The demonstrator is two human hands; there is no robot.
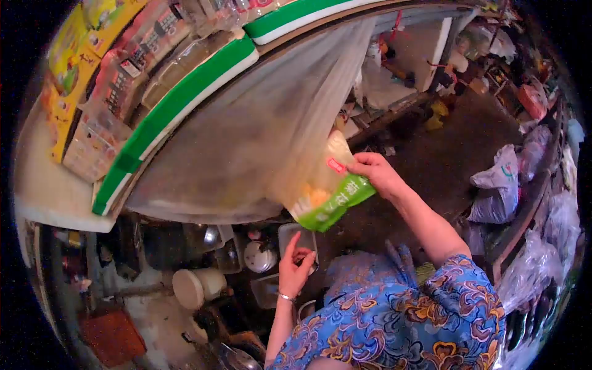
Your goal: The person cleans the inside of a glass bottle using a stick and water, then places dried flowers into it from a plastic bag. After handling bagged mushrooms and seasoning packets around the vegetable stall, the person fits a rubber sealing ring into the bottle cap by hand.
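My right hand (377, 175) pinches the edge of a green and cream printed bag (330, 191), its fingers closed on the bag's upper right side. The bag hangs tilted beside a translucent plastic sheet. Below the bag, my left hand (295, 269) is raised with the index finger stretched up and the other fingers loosely bent apart; nothing shows in it. A bracelet circles the left wrist.
A green-edged shelf (179, 117) with packaged goods curves across the upper left. The plastic sheet (228, 123) hangs under it. Lower left are a white bucket (188, 290) and containers; at right, plastic bags (496, 185).
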